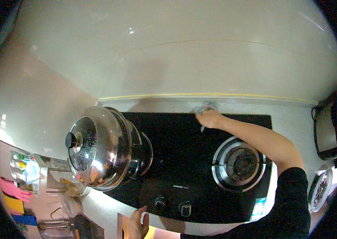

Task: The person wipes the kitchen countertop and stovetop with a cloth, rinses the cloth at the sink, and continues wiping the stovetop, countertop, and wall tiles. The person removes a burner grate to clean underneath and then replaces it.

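Observation:
My right hand (211,118) reaches over a black glass gas hob (174,149) to its back edge. It is shut on a blurred greyish cloth (208,107), which lies against the pale counter strip (240,108) behind the hob. A small end of the cloth hangs below my fingers. At the hob's front edge, left of the two control knobs (185,209), rests my left hand (139,224), thumb and finger apart with nothing seen in it. The bottom rim of the picture cuts it off.
A tall steel pot with a domed lid (105,146) covers the hob's left side. On the right is a bare burner (240,164). Farther right stand a dark appliance (329,128) and a round dish (320,191). Clear containers (58,173) and a pink glove (14,189) are at lower left.

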Motion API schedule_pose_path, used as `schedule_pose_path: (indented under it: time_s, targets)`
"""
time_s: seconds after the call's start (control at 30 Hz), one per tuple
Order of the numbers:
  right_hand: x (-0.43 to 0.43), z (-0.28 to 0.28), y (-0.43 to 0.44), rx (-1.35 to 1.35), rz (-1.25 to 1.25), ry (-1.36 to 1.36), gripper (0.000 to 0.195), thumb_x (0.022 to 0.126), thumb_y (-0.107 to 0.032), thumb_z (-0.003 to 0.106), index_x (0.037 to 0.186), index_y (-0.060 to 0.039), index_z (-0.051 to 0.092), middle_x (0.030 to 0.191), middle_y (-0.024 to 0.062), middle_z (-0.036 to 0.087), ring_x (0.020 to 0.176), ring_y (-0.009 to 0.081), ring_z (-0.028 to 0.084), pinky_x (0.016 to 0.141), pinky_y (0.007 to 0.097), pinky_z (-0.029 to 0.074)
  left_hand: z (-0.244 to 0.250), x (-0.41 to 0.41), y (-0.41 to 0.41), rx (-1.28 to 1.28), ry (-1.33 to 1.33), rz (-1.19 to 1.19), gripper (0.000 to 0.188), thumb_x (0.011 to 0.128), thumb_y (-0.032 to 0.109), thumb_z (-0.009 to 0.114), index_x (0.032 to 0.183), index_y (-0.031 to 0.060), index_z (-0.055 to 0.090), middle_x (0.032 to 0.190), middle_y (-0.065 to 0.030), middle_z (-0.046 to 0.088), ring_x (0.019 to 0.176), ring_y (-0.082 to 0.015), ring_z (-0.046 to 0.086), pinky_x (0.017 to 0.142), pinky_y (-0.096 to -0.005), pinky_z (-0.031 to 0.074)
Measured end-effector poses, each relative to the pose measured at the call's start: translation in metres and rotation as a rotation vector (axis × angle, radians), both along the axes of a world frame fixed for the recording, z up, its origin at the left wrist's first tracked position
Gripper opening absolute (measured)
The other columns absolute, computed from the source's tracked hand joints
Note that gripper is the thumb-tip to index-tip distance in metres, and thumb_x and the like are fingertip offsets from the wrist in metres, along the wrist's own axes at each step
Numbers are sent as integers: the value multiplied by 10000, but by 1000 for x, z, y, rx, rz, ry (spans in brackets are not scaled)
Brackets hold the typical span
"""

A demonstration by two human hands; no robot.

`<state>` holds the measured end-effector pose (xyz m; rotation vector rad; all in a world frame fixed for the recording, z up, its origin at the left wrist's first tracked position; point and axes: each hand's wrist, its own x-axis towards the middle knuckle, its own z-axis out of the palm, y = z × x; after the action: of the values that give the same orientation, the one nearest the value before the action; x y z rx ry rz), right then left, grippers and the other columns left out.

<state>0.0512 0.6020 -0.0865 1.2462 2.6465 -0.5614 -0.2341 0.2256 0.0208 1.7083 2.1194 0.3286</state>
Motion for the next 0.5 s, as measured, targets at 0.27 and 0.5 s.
schedule_pose_path:
  time_s: [0.27, 0.5]
  targets:
    - [-148, -35, 48, -85, 207, 242, 493, 978, -352, 318, 1408, -114, 354, 1447, 219, 354, 1344, 390, 330, 1111, 471, 287, -11, -75, 0, 57, -122, 58, 197, 912, 127, 567, 1072, 19, 607, 1010, -245, 624, 965, -426, 590, 824, -460, 476]
    - [-300, -59, 115, -54, 383, 263, 659, 864, -365, 565, 1459, -216, 322, 1576, 95, 139, 1414, 335, 228, 1134, 473, 240, -24, -133, 0, 20, -127, 108, 178, 920, 119, 544, 1032, -13, 586, 953, -281, 598, 892, -459, 565, 765, -471, 459]
